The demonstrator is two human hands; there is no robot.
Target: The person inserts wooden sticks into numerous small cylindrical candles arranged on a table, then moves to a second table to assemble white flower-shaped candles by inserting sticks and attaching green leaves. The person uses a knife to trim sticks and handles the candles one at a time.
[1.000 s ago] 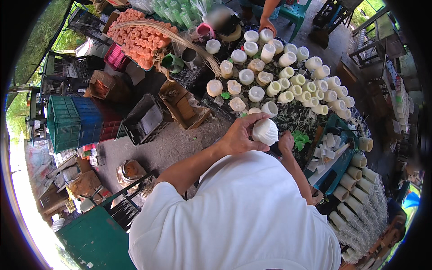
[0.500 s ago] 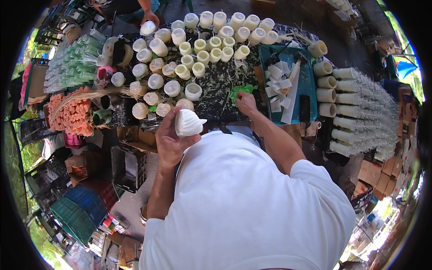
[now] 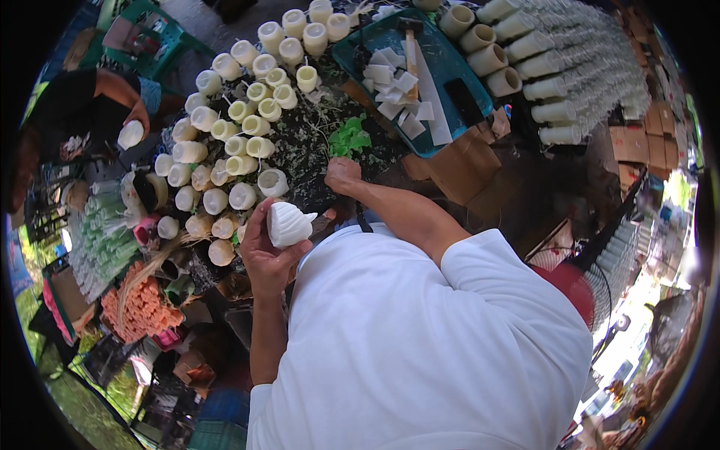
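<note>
My left hand [image 3: 264, 259] is wrapped round a white ribbed, rounded wax-like piece [image 3: 288, 225] with a small pointed tip, holding it just in front of my shirt. To its right, my right hand [image 3: 343, 175] is closed at the near edge of the dark, wax-spattered table. Its knuckles face up and hide whatever is in the fingers. Just beyond them lies a small heap of bright green pieces [image 3: 349, 137]. A hollow white wax cup [image 3: 272, 183] stands close beyond my left hand, beside rows of pale candles [image 3: 259, 147].
On the right, a teal tray [image 3: 450, 70] holds white chips [image 3: 391, 75], a hammer [image 3: 410, 34] and a dark flat object [image 3: 463, 103]. Pale cylinders [image 3: 551, 90] stand beyond. Orange pieces [image 3: 142, 307] are heaped left. Another person's hand [image 3: 137, 114] holds a white cup.
The view has turned, so the table now slants and the tray sits higher. My left hand keeps the white piece. My right hand stays closed near the green pieces.
</note>
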